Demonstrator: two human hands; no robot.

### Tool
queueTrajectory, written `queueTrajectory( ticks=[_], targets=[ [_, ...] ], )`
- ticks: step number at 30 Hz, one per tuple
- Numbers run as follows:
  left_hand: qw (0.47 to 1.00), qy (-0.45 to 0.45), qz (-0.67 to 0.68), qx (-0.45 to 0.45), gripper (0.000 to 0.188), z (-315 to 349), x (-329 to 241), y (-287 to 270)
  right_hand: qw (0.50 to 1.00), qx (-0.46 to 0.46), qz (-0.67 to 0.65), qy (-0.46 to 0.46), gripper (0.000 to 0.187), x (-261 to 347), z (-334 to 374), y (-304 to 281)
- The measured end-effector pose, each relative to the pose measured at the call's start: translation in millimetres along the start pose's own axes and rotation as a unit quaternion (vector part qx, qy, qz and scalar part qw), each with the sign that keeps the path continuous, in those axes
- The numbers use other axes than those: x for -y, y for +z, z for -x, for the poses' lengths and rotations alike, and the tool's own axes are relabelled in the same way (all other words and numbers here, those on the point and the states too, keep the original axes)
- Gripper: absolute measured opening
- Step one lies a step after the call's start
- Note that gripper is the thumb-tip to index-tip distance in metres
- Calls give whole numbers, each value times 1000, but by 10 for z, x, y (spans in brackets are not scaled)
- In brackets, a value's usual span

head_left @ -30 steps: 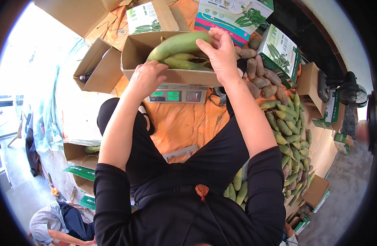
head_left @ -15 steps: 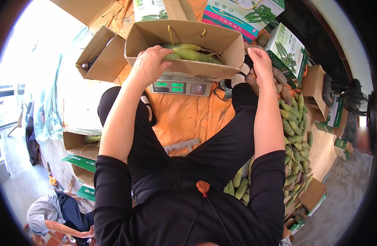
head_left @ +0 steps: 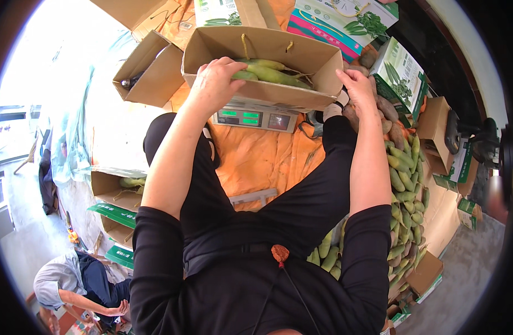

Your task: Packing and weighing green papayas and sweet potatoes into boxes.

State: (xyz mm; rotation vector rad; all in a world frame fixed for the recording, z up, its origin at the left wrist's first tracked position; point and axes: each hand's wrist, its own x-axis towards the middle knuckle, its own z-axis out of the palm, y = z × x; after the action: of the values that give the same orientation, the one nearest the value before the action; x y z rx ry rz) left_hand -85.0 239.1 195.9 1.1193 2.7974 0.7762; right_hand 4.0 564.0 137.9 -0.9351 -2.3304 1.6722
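Note:
An open cardboard gift box (head_left: pixel 223 44) with yellow rope handles lies tilted on a digital scale (head_left: pixel 256 118) with a lit green display. Long green radishes (head_left: pixel 281 77) lie inside it. My left hand (head_left: pixel 214 84) reaches over the box's near left side, its thumb and fingers curved about the end of one radish; its palm side is hidden. At the box's right end, my right hand (head_left: pixel 358 89) pinches the edge between thumb and fingers.
A smaller open carton (head_left: pixel 161 75) stands to the left. Printed boxes (head_left: pixel 399 72) and brown tubers (head_left: pixel 387 109) lie at the right, above a large heap of green radishes (head_left: pixel 404 195). An orange sheet (head_left: pixel 256 162) covers the floor. Another person (head_left: pixel 80 285) bends at lower left.
My right hand, just off the box's right corner before, now touches its edge. My left hand stays at the radishes. The whole view has shifted slightly.

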Motion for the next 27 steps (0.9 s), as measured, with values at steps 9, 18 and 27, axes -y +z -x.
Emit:
queueTrajectory(
  ticks=[9,18,27],
  targets=[
    [998,-5,-32,-51,34,31,66,-44,1000,30,3,-7,44,-109,-76,1],
    [984,-163,46,-57,40,-7,231,-622,974,-4,225,-16,48,-193,-207,1],
    [953,-281,-88,-69,56,-118,952,-442,926,26,374,29,52,168,2,82]
  ],
)
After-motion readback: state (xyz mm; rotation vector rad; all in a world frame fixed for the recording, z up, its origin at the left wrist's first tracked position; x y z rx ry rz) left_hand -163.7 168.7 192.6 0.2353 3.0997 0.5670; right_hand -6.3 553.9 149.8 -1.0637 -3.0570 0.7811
